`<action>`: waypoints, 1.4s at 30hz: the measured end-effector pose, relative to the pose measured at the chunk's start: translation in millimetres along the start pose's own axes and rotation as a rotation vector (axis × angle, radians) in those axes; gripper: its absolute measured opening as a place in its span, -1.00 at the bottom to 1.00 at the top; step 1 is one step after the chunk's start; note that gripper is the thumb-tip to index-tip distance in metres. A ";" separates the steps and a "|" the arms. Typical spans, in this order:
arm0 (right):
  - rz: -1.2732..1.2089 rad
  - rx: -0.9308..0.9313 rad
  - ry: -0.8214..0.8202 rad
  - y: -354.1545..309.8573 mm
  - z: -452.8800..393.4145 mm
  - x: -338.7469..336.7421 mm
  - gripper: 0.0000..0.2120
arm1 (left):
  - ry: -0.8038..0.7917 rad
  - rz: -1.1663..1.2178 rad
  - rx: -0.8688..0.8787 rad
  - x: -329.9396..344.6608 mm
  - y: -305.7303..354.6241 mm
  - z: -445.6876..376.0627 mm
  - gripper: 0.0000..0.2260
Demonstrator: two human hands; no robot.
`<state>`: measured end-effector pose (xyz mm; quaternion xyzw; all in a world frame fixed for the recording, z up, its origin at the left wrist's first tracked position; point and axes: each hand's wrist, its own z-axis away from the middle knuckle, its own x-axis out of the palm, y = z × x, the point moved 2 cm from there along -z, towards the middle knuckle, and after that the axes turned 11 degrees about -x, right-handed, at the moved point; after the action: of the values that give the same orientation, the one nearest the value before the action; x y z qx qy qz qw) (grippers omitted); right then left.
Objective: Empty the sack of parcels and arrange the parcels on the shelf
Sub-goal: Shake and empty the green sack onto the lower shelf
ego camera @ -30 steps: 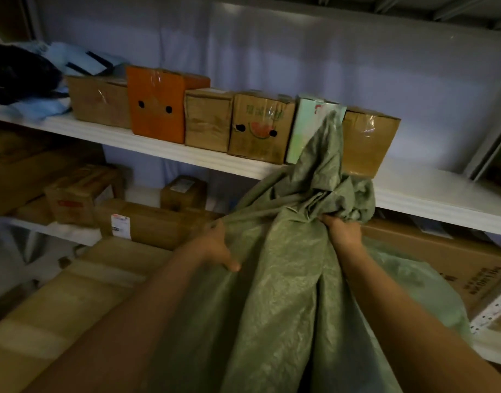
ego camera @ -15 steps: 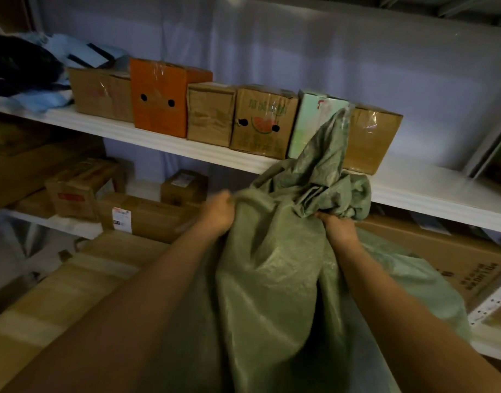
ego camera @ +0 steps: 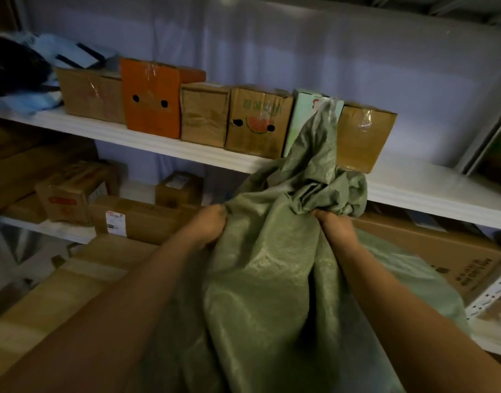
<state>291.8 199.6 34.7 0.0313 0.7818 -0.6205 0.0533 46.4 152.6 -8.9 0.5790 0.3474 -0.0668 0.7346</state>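
A green woven sack (ego camera: 272, 279) hangs in front of me, its bunched top reaching up over the edge of the white shelf (ego camera: 430, 191). My left hand (ego camera: 208, 225) grips a fold of the sack on its left side. My right hand (ego camera: 335, 226) grips the crumpled fabric near its top. Several parcels stand in a row on the shelf: a brown box (ego camera: 87, 93), an orange box (ego camera: 153, 97), a small brown box (ego camera: 204, 114), a watermelon-print box (ego camera: 258, 120), a pale green box (ego camera: 303, 114) and a brown box (ego camera: 362, 134). What the sack holds is hidden.
Blue and black bags (ego camera: 22, 75) lie at the shelf's far left. The lower shelf holds several cardboard boxes (ego camera: 70, 191). A large flat carton (ego camera: 447, 256) sits at lower right. Long cartons (ego camera: 59, 293) lie at lower left. The shelf's right part is bare.
My left hand rose from a lower spot on the sack and now grips a fold near its top. My right hand kept its grip. The sack's top is gathered higher.
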 end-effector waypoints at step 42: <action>1.083 0.023 -0.506 54.9 -1.1 -161.7 -0.68 | -0.106 -0.384 -0.007 66.9 148.4 39.9 -0.19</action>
<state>458.5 216.0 1.7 0.2772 0.6108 -0.5014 0.5465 188.0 184.7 74.7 0.4953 0.4124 -0.2351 0.7276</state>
